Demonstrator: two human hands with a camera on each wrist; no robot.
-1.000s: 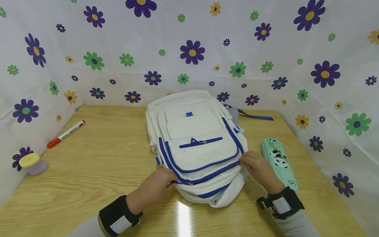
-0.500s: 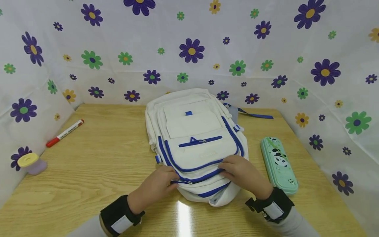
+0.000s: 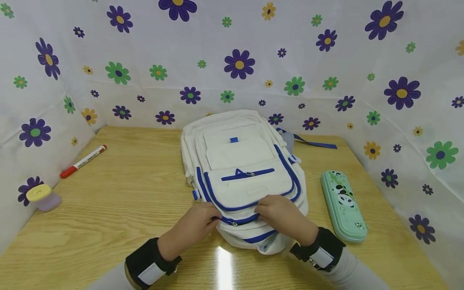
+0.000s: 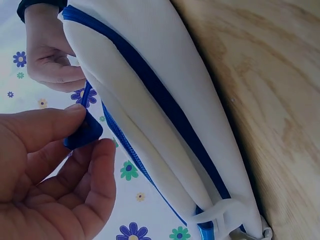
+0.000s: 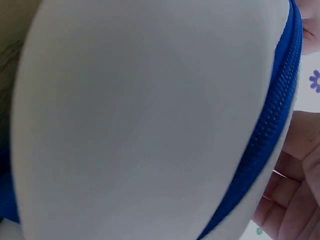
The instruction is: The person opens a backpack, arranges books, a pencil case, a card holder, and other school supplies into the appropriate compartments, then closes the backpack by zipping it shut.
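Observation:
A white backpack (image 3: 250, 187) with blue zippers lies front side up on the table, its bottom end toward me. At its lower left my left hand (image 3: 193, 225) pinches a blue zipper pull (image 4: 86, 132) between thumb and fingers, plainest in the left wrist view. My right hand (image 3: 284, 219) grips the fabric along the same blue zipper (image 5: 265, 132), right of the slider. In the right wrist view white fabric fills most of the picture and hides the right fingertips.
A green panda pencil case (image 3: 344, 205) lies right of the backpack on the wooden table (image 3: 127, 193). To the left are a red-capped marker (image 3: 83, 162) and a small yellow-lidded purple container (image 3: 44, 197). A flowered cloth (image 3: 145, 44) stands behind. A blue strap (image 3: 315, 143) trails at the back right.
My right hand has moved left along the zipper, from the backpack's right side toward the middle of its lower edge. The left hand stays at the zipper pull.

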